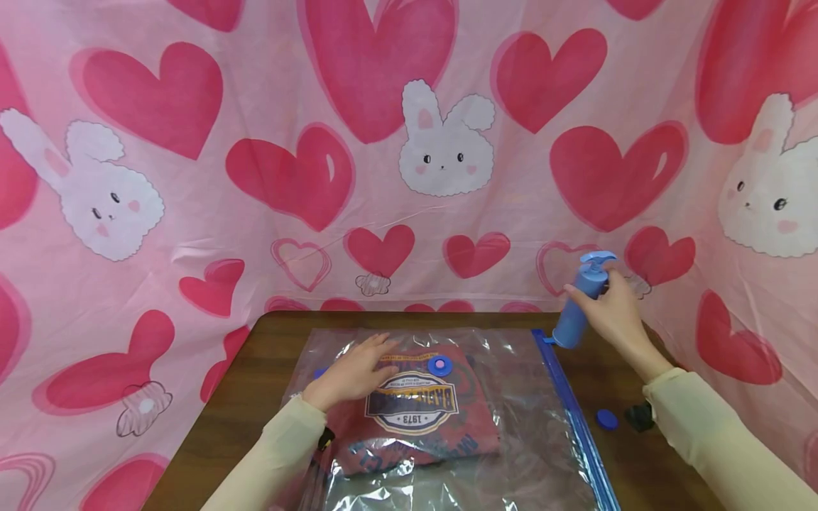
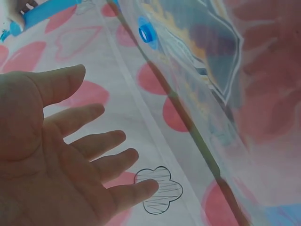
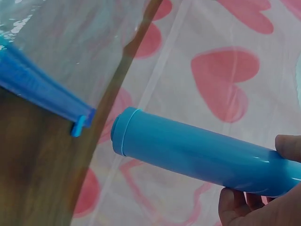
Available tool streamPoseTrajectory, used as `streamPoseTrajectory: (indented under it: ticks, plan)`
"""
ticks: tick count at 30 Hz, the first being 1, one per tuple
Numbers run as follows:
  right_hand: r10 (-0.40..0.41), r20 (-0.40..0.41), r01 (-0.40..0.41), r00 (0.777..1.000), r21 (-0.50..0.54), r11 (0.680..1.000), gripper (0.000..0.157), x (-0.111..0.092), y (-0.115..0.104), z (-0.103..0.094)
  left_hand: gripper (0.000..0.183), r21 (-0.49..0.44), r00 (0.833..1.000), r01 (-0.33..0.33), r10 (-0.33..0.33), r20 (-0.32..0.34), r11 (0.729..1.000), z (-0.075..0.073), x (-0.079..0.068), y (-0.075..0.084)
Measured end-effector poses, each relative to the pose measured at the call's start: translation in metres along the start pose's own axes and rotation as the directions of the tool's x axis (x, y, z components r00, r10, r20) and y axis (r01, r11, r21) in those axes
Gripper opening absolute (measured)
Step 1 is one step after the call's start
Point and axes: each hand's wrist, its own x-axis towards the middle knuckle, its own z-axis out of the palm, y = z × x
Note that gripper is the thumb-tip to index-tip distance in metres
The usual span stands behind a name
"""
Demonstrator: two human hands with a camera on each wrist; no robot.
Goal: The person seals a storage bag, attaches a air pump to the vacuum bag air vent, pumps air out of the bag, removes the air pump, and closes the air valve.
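My right hand (image 1: 613, 312) grips a blue hand pump (image 3: 188, 150) by its upper body, just under the handle. The pump is tilted above the far right corner of a clear vacuum storage bag (image 1: 530, 426). Inside the bag lies a folded red shirt (image 1: 479, 440) with printed lettering. A round blue valve (image 1: 439, 365) with a pink centre sits on the bag over the shirt. My left hand (image 1: 354, 372) is over the shirt's left part, fingers spread and holding nothing. In the left wrist view its palm (image 2: 33, 150) and straight fingers show.
Along the bag's right side runs a blue zip seal (image 1: 571, 411), with a small slider (image 3: 77, 127) at its far end. A round blue cap (image 1: 606, 419) lies on the brown wooden table (image 1: 230, 419), right of the seal. Pink heart-patterned cloth (image 1: 383, 213) surrounds the table.
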Motion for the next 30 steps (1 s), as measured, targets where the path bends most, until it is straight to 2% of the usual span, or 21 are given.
streamPoseTrajectory:
  ticks: [9,14,19,27,30]
  plan:
    - [-0.039,0.01,0.039,0.999,-0.013,0.999,0.058,0.009,-0.028,0.017,0.056,-0.08,0.991,-0.074,0.064,-0.118,0.994,0.0,0.006,0.007]
    - [-0.059,0.017,0.059,0.998,0.009,0.998,0.058,0.011,-0.04,0.029,0.055,-0.092,0.983,-0.09,0.074,-0.167,0.992,-0.002,0.011,0.011]
    - [-0.067,0.044,0.066,0.997,0.027,0.997,0.06,0.01,-0.048,0.042,0.057,-0.121,0.98,-0.103,0.081,-0.18,0.987,-0.002,0.018,0.015]
    - [-0.1,0.139,0.091,0.985,0.072,0.993,0.06,0.006,-0.06,0.064,0.065,-0.163,0.985,-0.075,0.048,-0.165,0.984,-0.001,0.028,0.021]
    - [-0.098,0.152,0.087,0.984,0.073,0.994,0.063,0.005,-0.065,0.072,0.067,-0.185,0.985,-0.074,0.042,-0.17,0.98,0.0,0.032,0.022]
